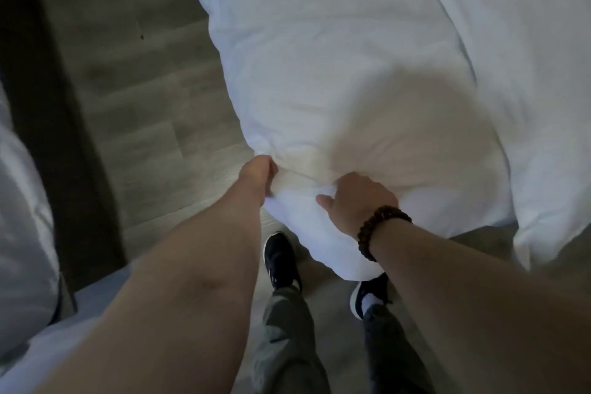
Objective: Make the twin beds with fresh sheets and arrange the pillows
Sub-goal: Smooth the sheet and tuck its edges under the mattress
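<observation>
Bed-making looks partway through, corner in hand.
Fingers of the left hand [258, 177] and right hand [359, 198] curl round the white duvet [335, 73] corner; beyond them it lies rumpled, with no pillows in sight.

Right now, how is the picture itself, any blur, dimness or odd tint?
Head view: dim overall; the white bedding carries a soft-edged tan patch above the left hand and right hand; edges are slightly smeared; the frame's left side falls darkest.

grey plank floor [134, 89], a dark strip [48, 105] along it, black shoes [279, 256] on it.
</observation>
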Tool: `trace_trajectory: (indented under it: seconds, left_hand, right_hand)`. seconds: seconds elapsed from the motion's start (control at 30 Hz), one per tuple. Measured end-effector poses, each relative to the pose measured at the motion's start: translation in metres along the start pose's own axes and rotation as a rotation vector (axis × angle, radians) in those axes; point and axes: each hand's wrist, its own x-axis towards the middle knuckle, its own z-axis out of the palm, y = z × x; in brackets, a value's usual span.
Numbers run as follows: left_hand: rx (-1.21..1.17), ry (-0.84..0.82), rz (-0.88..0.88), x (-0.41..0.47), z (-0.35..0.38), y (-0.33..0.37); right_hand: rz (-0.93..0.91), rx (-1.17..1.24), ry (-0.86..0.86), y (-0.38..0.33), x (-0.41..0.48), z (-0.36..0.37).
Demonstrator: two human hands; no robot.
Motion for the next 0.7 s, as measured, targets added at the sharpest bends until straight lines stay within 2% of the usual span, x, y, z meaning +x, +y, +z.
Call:
trace_trajectory:
  seconds: [0.17, 0.33, 0.4, 0.47, 0.53, 0.6, 0.7]
  left_hand:
    - [0.027, 0.025, 0.061, -0.040, -0.019, -0.010]
    - [0.086, -0.015, 0.030, -0.095, -0.084, -0.033]
    - [0.112, -0.089, 0.005, -0.131, -0.103, -0.032]
    - [0.129, -0.173, -0.003, -0.166, -0.114, -0.020]
    - [0.155, -0.236, 0.013, -0.195, -0.112, -0.006]
    - [0.219, -0.255, 0.028, -0.224, -0.105, 0.008]
    - [0.318, -0.223, 0.064, -0.266, -0.084, 0.034]
  right_hand:
    - [-0.026, 0.096, -0.046, 0.004, 0.004, 0.001]
    - [0.072, 0.109, -0.092, -0.007, -0.034, -0.005]
    - [0.006, 0.039, -0.119, -0.020, -0.068, -0.013]
    - [-0.155, 0.050, -0.116, -0.033, -0.106, -0.019]
    - [-0.317, 0.172, -0.102, -0.046, -0.142, -0.019]
    - [-0.406, 0.285, -0.089, -0.058, -0.174, -0.017]
    - [-0.280, 0.562, -0.179, -0.079, -0.212, -0.019]
